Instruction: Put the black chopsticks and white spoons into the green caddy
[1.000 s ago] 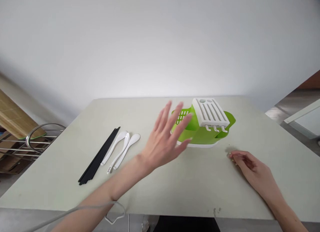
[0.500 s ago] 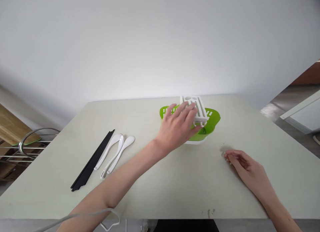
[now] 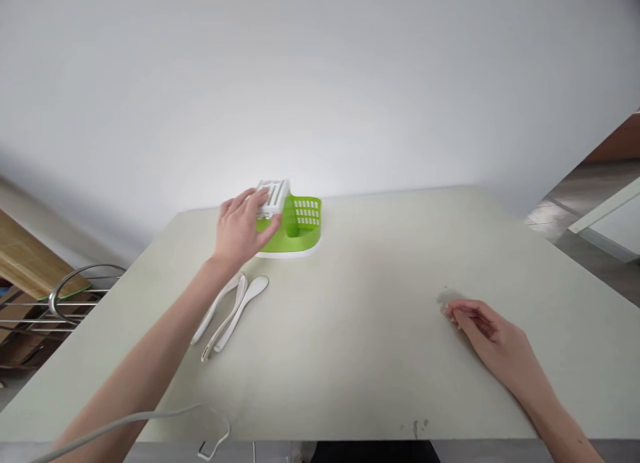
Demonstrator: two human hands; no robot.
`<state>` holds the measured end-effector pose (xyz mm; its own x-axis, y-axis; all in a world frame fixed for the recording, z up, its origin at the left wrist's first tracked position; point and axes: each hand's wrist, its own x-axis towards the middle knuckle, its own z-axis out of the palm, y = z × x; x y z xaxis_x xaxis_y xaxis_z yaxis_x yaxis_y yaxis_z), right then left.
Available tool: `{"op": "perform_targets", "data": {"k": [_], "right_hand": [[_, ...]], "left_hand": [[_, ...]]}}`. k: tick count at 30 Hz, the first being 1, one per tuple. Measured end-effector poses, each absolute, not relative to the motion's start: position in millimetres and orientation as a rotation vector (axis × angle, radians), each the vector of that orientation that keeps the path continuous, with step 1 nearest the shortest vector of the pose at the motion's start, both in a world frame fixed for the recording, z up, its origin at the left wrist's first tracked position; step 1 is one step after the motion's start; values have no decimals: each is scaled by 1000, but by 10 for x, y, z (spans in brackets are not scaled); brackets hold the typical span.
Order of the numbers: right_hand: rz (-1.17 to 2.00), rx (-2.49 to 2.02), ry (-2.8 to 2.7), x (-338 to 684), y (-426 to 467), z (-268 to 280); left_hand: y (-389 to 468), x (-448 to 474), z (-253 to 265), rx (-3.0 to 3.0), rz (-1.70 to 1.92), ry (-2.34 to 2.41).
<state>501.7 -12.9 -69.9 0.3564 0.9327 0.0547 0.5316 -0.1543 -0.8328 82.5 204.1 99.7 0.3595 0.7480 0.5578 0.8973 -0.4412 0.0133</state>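
Left hand (image 3: 240, 228) clasps the white slotted top of the green cutlery holder (image 3: 296, 224), standing upright at the table's (image 3: 380, 356) far edge, long axis across. Right hand (image 3: 493, 340) rests loosely curled, holding nothing. White spoons (image 3: 235, 310) lie near.

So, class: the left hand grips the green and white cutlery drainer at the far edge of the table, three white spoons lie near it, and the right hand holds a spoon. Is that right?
Not quite. The head view shows the right hand holding nothing; it rests on the table. The rest stands: the left hand grips the cutlery drainer at the far edge, with three white spoons near it.
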Motion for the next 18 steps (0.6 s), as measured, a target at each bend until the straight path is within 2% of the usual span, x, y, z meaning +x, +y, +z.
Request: {"op": "perform_targets", "data": {"k": [10, 14, 18], "right_hand": [[633, -1821, -1305, 5056, -130, -721], [626, -1830, -1308, 5045, -126, -713], [641, -1847, -1294, 5018, -116, -671]], "left_hand": [[2147, 168, 1178, -2216, -653, -1697], [2148, 120, 1178, -2200, -665, -1641], [2072, 309, 1067, -2224, -825, -1402]]}}
